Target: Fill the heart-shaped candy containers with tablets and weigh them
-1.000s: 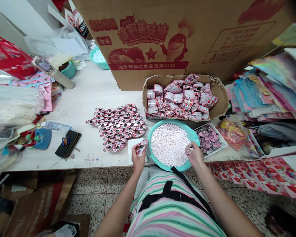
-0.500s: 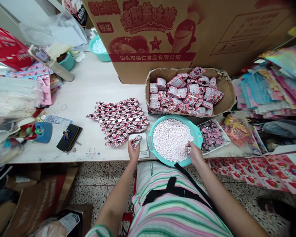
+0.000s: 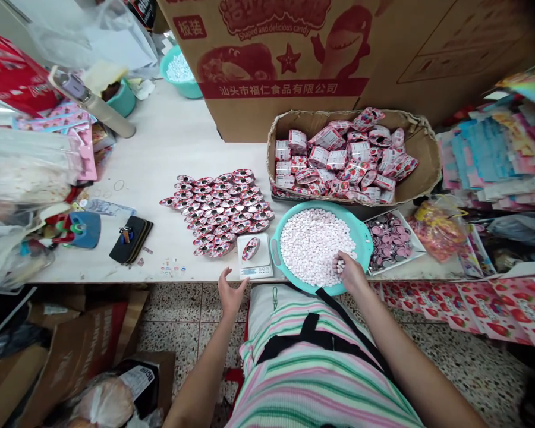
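Note:
My left hand (image 3: 232, 293) is open, thumb and fingers spread, just off the front left corner of a small white digital scale (image 3: 263, 257). On the scale's plate lies one small pink-and-red printed packet (image 3: 251, 248) with a dark hole in its top. My right hand (image 3: 351, 273) is closed around a few small white candies at the right side of a turquoise basin (image 3: 364, 236). A heap of the same white candies (image 3: 312, 244) fills the basin. Left of the scale, several matching packets (image 3: 220, 208) stand in tight rows.
Behind the basin, a cut-down cardboard box (image 3: 428, 160) holds more packets. A tray of pink round pieces (image 3: 390, 238) sits to its right. A large carton (image 3: 285, 113) stands at the back. A black wallet (image 3: 131, 239) and a bottle (image 3: 111, 117) lie on the left.
My left hand has let go of the packet, which now lies on the scale, and has drawn back toward me with its fingers opened. My right hand stays at the basin. The view has shifted slightly.

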Motion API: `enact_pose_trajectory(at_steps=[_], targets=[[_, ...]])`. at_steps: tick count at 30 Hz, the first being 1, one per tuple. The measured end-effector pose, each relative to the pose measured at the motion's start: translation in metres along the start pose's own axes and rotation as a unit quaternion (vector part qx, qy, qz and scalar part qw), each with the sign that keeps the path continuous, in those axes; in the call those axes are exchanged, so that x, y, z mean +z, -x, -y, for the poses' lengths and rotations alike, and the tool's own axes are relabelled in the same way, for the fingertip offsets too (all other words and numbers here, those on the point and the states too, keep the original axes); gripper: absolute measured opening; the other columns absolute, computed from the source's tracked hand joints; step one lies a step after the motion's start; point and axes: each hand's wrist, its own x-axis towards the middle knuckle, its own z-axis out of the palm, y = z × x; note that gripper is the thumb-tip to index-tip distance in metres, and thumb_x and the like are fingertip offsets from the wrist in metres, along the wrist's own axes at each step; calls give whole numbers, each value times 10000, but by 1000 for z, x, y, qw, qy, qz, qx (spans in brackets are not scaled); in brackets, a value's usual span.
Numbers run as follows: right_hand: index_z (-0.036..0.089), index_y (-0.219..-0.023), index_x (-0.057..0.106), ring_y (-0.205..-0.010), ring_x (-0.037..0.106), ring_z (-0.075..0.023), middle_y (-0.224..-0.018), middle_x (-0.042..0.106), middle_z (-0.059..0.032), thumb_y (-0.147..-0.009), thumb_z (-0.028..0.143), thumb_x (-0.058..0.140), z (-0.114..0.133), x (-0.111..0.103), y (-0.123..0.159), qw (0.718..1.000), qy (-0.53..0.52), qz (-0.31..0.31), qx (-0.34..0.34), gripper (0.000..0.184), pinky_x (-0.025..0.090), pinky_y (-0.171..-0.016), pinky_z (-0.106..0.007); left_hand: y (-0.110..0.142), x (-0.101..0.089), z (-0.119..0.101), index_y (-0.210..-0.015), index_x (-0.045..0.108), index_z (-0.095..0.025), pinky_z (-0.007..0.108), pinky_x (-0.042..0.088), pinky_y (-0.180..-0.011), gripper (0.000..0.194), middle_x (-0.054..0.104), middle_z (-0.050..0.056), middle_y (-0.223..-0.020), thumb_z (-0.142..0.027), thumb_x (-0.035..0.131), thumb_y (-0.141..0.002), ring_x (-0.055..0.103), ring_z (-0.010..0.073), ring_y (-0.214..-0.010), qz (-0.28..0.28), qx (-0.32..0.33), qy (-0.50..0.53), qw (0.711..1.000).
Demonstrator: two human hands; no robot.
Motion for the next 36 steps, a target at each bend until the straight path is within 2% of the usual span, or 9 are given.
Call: enact_pose_trajectory(at_steps=[5, 13, 19, 22, 26, 31, 36], targets=[[169, -651, 556, -392, 463, -71, -494, 529, 32, -655, 333, 633, 3, 6, 1, 1000, 2, 15, 8, 182, 349, -355, -186, 15, -4, 8, -1157, 468, -180, 449, 398, -972, 630, 557, 112, -1115, -503, 688, -662, 509, 275, -1103, 33, 18, -31, 999], [156, -735, 605, -482, 545, -89, -590, 597, 1, -634, 287, 660, -1, 7, -4, 1000, 4, 21, 4, 174, 419, -412, -184, 19, -1, 15, -1131, 496, -184, 489, 388, -971, 625, 565, 116, -1102, -541, 676, -651, 508, 301, -1109, 28, -9, -17, 999], [167, -779, 634, -579, 595, -111, -669, 643, -26, -620, 182, 644, -8, 11, -5, 999, 13, 48, -9, 160, 476, -483, -191, 16, -4, 13, -1130, 499, -179, 472, 406, -956, 601, 573, 118, -1094, -524, 668, -668, 521, 293, -1090, 20, 1, -33, 999], [170, -795, 646, -531, 561, -89, -649, 631, -15, -610, 165, 634, -11, 14, -3, 998, 30, 59, -15, 186, 432, -436, -171, 18, -8, 14, -1134, 498, -178, 466, 409, -955, 597, 578, 120, -1091, -518, 667, -673, 527, 288, -1082, 17, -1, -37, 999], [164, -780, 663, -425, 447, -52, -581, 586, 17, -609, 221, 629, -14, 19, -1, 996, 64, 55, -41, 183, 335, -368, -162, 24, -15, 17, -1134, 498, -188, 468, 416, -944, 587, 584, 108, -1071, -505, 671, -671, 544, 283, -1052, 18, -15, -20, 1000], [147, -782, 686, -376, 324, -31, -478, 474, 66, -599, 267, 614, -21, 36, 15, 989, 118, 54, -69, 230, 213, -342, -163, 20, -22, 21, -1116, 509, -190, 471, 417, -940, 559, 589, 105, -1071, -486, 675, -673, 546, 281, -1056, 52, -20, 6, 998], [148, -810, 687, -419, 378, -37, -538, 522, 42, -577, 289, 637, -27, 57, 31, 991, 89, 68, -78, 277, 251, -367, -164, -5, -37, 21, -1123, 504, -198, 477, 407, -950, 551, 589, 107, -1084, -471, 676, -676, 533, 287, -1084, 64, 0, 25, 998]])
